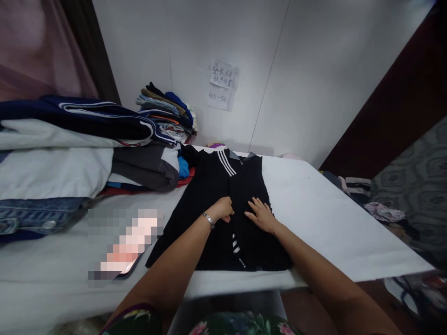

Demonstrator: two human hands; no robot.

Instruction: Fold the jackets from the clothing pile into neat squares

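A blurred-out patch covers something lying on the bench in the lower left of the frame, and I can't make out what it is. The heap of clothes at the left runs off the frame edge, with a denim piece at its bottom. On the wall in the upper middle, the handwriting on the paper notes is too small to read, apart from "45-50".

A black jacket with white stripes lies spread flat on the white bench in the middle of the frame. Both hands rest on its middle. The left hand, with a metal bracelet at the wrist, has its fingers curled in against the cloth; I cannot tell whether it pinches a fold. Just beside it the right hand lies flat, fingers spread, gripping nothing.

The jacket's long axis runs from the bottom of the frame up to the wall, with the collar at the top and the hem at the near bench edge. A stack of folded clothes stands against the wall, up and left of the collar.
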